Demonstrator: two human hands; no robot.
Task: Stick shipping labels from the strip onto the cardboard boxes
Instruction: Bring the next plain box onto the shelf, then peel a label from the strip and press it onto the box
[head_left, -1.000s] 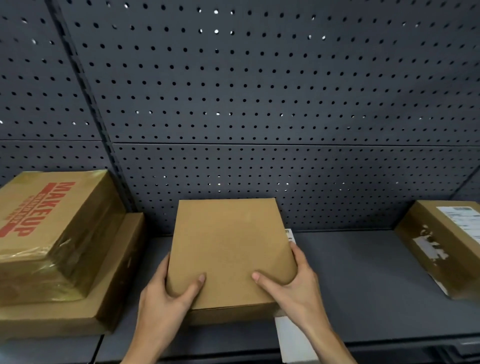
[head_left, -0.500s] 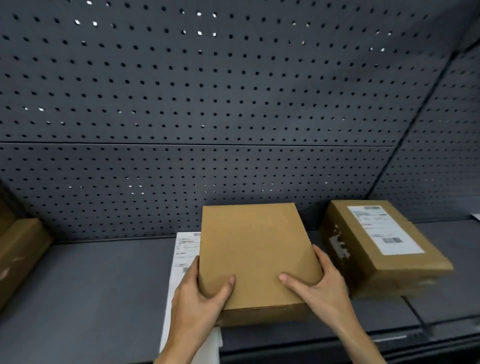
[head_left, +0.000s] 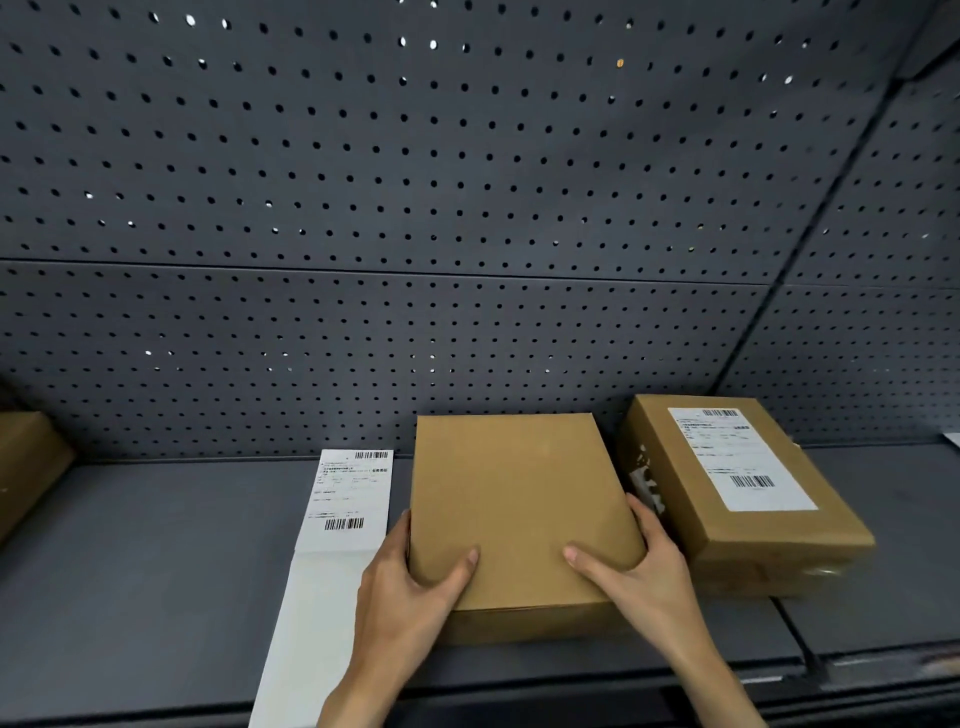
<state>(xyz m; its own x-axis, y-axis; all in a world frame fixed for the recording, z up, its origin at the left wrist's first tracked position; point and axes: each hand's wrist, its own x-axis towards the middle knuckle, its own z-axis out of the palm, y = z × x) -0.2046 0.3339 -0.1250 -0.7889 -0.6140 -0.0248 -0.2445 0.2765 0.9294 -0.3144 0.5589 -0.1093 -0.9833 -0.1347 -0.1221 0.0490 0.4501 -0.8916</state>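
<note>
Your left hand (head_left: 410, 582) and right hand (head_left: 641, 577) grip the plain cardboard box (head_left: 519, 509) by its near corners, thumbs on top, on the grey shelf (head_left: 156, 561). Just left lies the label strip (head_left: 345, 519); just right sits a labelled box (head_left: 737, 499).

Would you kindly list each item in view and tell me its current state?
Plain box: closed, no label on top, held by both hands.
Left hand: grip on the plain box's left near corner.
Right hand: grip on its right near corner.
Labelled box: closed, label already stuck on top.
Label strip: flat on the shelf, one printed label remaining, blank backing nearer.
</note>
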